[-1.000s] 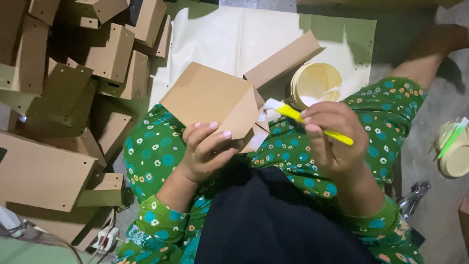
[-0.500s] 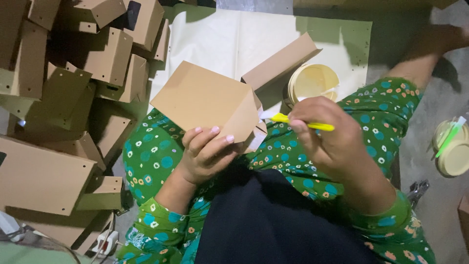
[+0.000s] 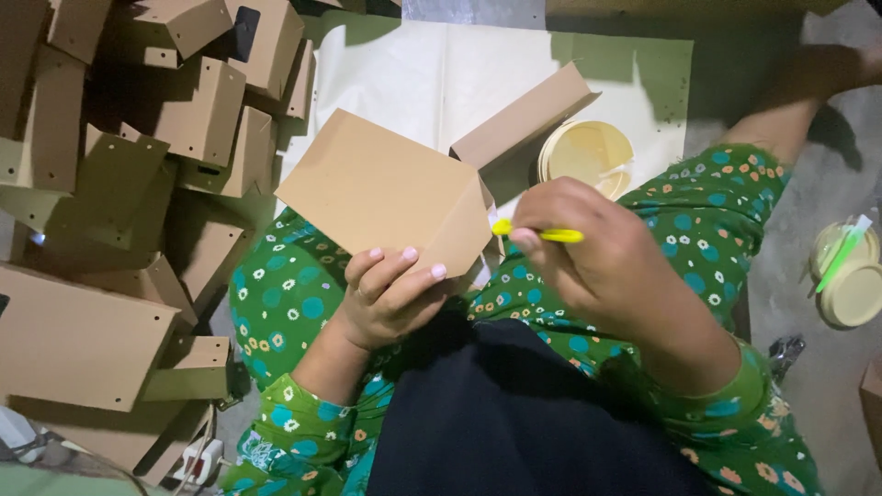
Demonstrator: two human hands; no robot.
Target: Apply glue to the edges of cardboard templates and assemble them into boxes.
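My left hand grips the lower edge of a folded brown cardboard piece, held tilted over my lap. One long flap of it sticks up to the right. My right hand is closed around a thin yellow stick-like tool, whose tip meets the cardboard's right edge. A shallow cream-coloured tub sits just behind my right hand. My lap is covered by green flowered fabric.
A heap of folded brown cardboard boxes fills the left side. A pale sheet lies on the floor ahead. A second round tub with a green stick sits at the far right. A white plug strip lies lower left.
My right hand has moved left and up, bringing the yellow tool's tip to the cardboard's right edge. The cardboard has tilted slightly in my left hand.
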